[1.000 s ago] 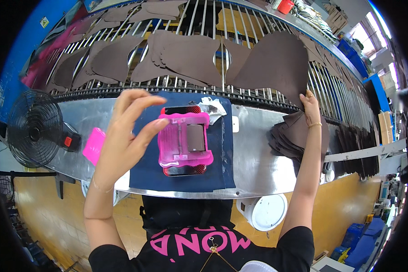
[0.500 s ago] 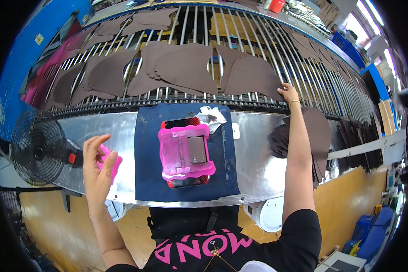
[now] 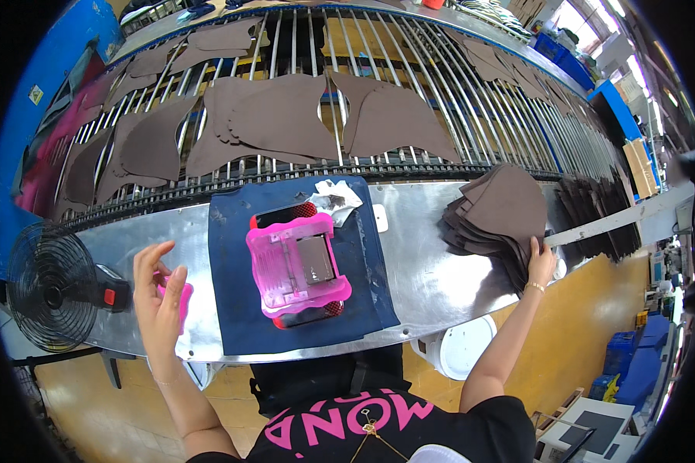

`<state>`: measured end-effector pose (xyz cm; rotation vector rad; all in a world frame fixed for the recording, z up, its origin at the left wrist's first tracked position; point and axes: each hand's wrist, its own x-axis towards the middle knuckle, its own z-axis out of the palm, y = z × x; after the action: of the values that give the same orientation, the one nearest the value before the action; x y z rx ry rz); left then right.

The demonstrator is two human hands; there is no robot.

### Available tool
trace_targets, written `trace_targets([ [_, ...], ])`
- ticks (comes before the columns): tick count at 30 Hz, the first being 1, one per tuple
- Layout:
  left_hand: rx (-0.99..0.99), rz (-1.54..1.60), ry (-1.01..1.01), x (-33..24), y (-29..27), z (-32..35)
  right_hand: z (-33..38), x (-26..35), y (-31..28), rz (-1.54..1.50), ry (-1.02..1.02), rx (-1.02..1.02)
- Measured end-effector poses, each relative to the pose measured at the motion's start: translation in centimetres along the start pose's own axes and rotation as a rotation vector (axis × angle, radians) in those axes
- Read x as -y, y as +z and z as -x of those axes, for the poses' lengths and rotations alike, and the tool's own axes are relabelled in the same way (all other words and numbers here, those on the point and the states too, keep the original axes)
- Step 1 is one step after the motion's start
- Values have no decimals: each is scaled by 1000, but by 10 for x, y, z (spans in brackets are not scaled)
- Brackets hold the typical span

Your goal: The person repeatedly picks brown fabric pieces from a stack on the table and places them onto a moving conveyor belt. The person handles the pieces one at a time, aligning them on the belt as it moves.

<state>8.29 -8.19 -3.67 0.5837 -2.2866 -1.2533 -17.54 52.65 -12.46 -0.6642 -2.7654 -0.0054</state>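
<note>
My right hand [image 3: 540, 262] is at the near right edge of a fanned pile of brown, leather-like cut pieces [image 3: 510, 201], its fingertips closed on the edge of a piece. My left hand [image 3: 159, 301] is raised over the left of the metal table, fingers and thumb apart. Partly hidden behind it is a pink wavy-edged object [image 3: 184, 309]; whether they touch I cannot tell. Between my hands, a pink wavy-edged plastic frame [image 3: 278, 266] with a grey block in it rests on a red and black base [image 3: 289, 319], on a dark blue mat [image 3: 363, 312].
Beyond the table [image 3: 417, 247] runs a rack of metal bars [image 3: 471, 116] carrying several brown pieces [image 3: 278, 116]. A black fan [image 3: 52, 289] stands at the left. A crumpled white cloth [image 3: 337, 199] lies on the mat. A pale bar [image 3: 625, 220] juts in from the right.
My right hand has left the brown piece on the bars and come back toward me to the pile. The view has shifted slightly; my left hand keeps much the same pose.
</note>
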Motion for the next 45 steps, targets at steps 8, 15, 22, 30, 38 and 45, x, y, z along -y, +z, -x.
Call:
trace_targets([
  [8,19,28,91,-12,20,-6,-7,-19,-4,-99,40,88],
  [15,-26,16,42,-4,5,7,2,2,-38,142,-85,-47],
  [22,-15,6,99,-9,6,4,41,70,-150,-386,-206,-31],
  [30,-88,441,180,-56,53,-11,129,185,-179,-1682,-372,235],
  [38,-215,569,42,-44,-15,-3,202,269,-152,-1638,-792,509],
  [45,-404,275,149,-41,-56,2,224,302,-127,-1454,-1098,532],
])
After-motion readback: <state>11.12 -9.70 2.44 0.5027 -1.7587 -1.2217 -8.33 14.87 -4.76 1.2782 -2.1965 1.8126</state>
